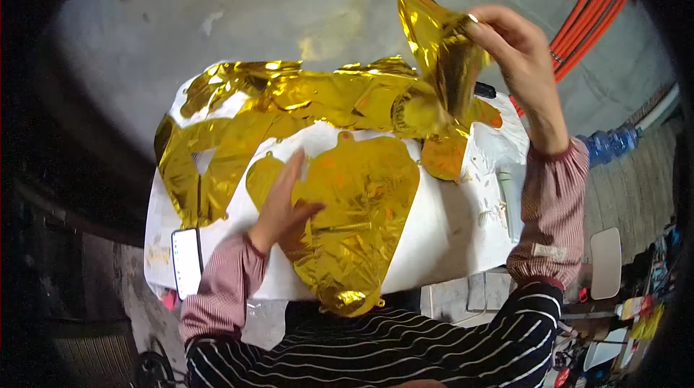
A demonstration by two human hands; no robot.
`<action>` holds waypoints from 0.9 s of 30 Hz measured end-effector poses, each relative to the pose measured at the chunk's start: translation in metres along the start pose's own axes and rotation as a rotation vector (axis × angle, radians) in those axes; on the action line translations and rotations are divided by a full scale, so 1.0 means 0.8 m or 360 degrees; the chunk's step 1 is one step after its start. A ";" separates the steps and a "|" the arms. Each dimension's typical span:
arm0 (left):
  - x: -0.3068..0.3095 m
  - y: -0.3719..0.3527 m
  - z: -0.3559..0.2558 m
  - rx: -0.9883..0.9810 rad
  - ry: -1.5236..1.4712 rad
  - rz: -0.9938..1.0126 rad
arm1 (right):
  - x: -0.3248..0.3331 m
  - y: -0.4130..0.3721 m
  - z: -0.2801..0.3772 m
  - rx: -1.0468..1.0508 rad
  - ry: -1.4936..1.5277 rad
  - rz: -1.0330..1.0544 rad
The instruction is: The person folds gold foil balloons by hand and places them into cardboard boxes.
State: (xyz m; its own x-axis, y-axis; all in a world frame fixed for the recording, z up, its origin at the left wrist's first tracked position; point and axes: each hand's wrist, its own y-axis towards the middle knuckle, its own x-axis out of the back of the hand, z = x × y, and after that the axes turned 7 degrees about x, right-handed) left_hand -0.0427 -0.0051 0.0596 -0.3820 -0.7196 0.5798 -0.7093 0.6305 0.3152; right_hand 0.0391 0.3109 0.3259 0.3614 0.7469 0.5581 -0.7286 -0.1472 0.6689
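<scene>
My right hand [519, 52] is raised at the upper right, thumb and fingers pinching a crumpled gold foil balloon [437, 41] by its edge. The foil hangs down from the fingers over other gold foil pieces. Over the left edge of a flat, uninflated gold foil balloon [361, 193] is my left hand [280, 207], fingers stretched out and thumb apart. That balloon is broad at the far end and narrows toward my body, with small tabs on its rim. More flat foil balloons [224, 146] lie overlapping along the left and far sides of the white table [434, 243].
A phone with a lit screen [186, 261] rests at the table's left edge. On the right side lie a pale green, tube-like object [510, 200] and a small black item [485, 90]. Orange hoses [589, 15] and a blue plastic bottle [611, 146] are on the floor beyond.
</scene>
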 end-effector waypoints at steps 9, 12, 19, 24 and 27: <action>-0.069 0.072 -0.128 0.0061 -0.1234 0.0554 | -0.014 -0.041 0.046 -0.0166 0.0564 0.0183; -0.133 0.068 -0.159 0.0094 -0.2158 0.0630 | -0.006 -0.058 0.037 -0.0407 0.0883 0.0138; -0.108 0.031 -0.136 0.0176 -0.0975 0.0310 | 0.027 -0.090 -0.005 -0.0486 0.0094 0.0320; -0.032 -0.004 -0.097 0.0098 -0.0773 -0.0150 | 0.010 -0.094 -0.050 0.0276 -0.1234 0.0494; -0.010 -0.030 -0.101 0.0957 -0.1290 0.0114 | -0.033 -0.102 -0.088 0.0745 -0.1372 0.0200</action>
State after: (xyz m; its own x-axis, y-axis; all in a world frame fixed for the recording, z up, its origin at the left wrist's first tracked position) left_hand 0.0252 0.0093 0.1079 -0.5640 -0.8074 -0.1732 -0.7643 0.5898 -0.2607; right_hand 0.0479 0.3491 0.2225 0.7327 0.0078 0.6805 -0.5542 -0.5736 0.6032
